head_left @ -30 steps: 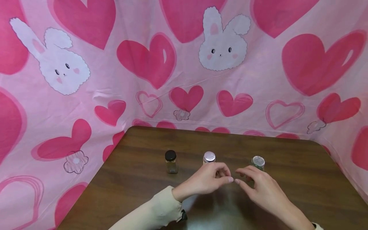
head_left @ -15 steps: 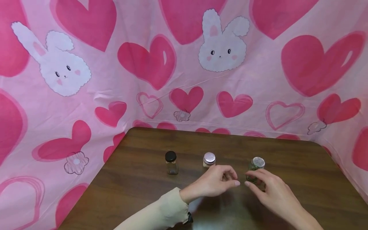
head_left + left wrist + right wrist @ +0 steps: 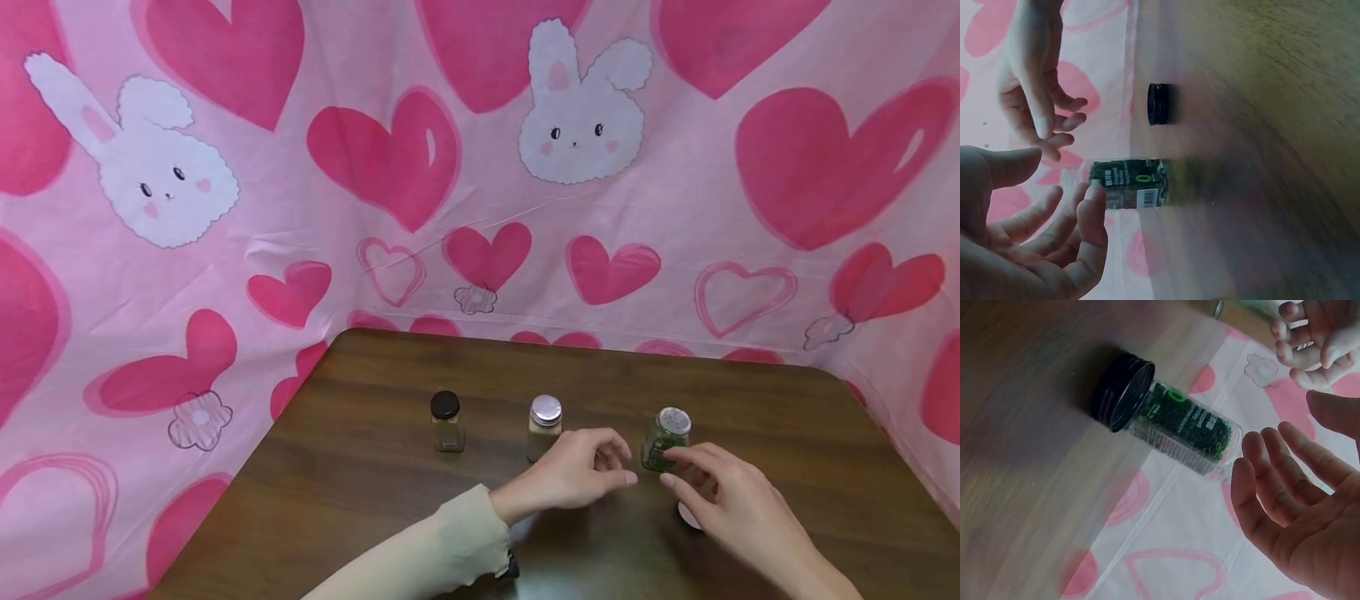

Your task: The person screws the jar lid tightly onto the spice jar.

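A small glass spice jar (image 3: 666, 439) of dried green herbs stands upright on the right side of the table, its pale top dotted with marks. In front of it lies a black screw lid (image 3: 1159, 104), its pale inside facing up and partly hidden by my right hand (image 3: 738, 500) in the head view. That hand hovers over the lid with bent, relaxed fingers and nothing between them. To the left, my left hand (image 3: 573, 471) hangs above the table, fingers loosely curved and holding nothing. A silver-capped jar (image 3: 545, 421) stands just behind it.
A black-capped jar (image 3: 447, 423) with brownish contents stands further left on the brown wooden table (image 3: 360, 500). Pink cloth (image 3: 480, 200) printed with hearts and rabbits hangs along the table's back and sides.
Both hands have shifted to the right, the right hand further, so the gap between them has widened. The herb jar and part of the lid have come into sight.
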`<control>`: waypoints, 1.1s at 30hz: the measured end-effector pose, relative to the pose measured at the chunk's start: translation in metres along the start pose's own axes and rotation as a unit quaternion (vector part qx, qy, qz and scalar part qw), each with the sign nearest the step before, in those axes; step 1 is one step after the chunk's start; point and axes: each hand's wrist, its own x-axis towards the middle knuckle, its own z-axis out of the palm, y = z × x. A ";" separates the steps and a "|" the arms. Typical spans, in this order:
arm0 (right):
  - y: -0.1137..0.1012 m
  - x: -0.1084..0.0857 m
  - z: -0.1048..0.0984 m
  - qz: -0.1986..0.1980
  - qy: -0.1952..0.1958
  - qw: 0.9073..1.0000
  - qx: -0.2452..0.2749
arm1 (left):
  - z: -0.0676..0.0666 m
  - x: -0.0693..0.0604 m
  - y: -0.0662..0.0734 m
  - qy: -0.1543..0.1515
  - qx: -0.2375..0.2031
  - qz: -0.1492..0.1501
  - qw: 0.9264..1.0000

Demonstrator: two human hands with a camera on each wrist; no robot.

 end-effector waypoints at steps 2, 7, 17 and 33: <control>0.002 -0.001 -0.001 0.003 0.001 1.000 -0.002 | 0.002 0.003 -0.001 0.005 -0.002 -0.002 1.000; 0.009 -0.007 -0.004 0.019 -0.002 1.000 0.000 | 0.010 0.008 -0.004 0.014 -0.021 -0.019 1.000; 0.026 -0.015 -0.017 0.070 -0.050 0.996 -0.020 | 0.021 0.026 -0.005 0.034 -0.032 -0.041 0.998; 0.049 -0.016 -0.013 0.107 -0.151 0.981 -0.056 | 0.036 0.049 -0.011 0.046 -0.006 -0.090 0.995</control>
